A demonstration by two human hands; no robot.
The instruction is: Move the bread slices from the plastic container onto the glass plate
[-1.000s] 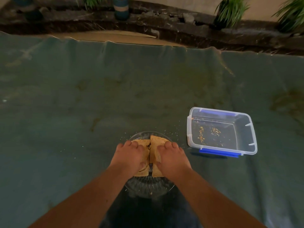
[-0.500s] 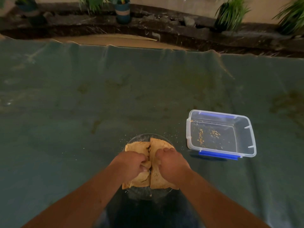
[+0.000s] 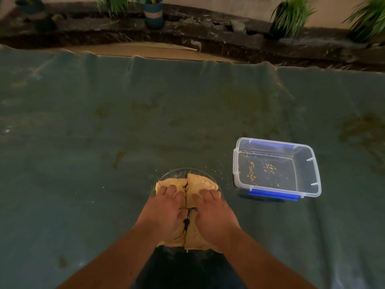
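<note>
Two tan bread slices lie side by side on the round glass plate (image 3: 179, 171) near the front middle of the cloth. My left hand (image 3: 166, 209) rests flat on the left slice (image 3: 172, 182), fingers spread. My right hand (image 3: 212, 211) lies the same way on the right slice (image 3: 201, 181). Both hands cover the middle of the slices and most of the plate. I cannot see the thumbs clearly. The clear plastic container (image 3: 312, 170) with blue clips stands to the right, apart from the plate, holding only crumbs (image 3: 252, 170).
A green cloth (image 3: 104, 142) covers the whole work surface, with stains and loose crumbs (image 3: 216, 168) around the plate. Beyond its far edge runs a dark stone ledge (image 3: 208, 32) with potted plants (image 3: 289, 15) and a blue pot (image 3: 153, 13).
My fingers, curled at the slices' inner edges half a second ago, now lie stretched flat over both slices. The slices sit closer together on the plate.
</note>
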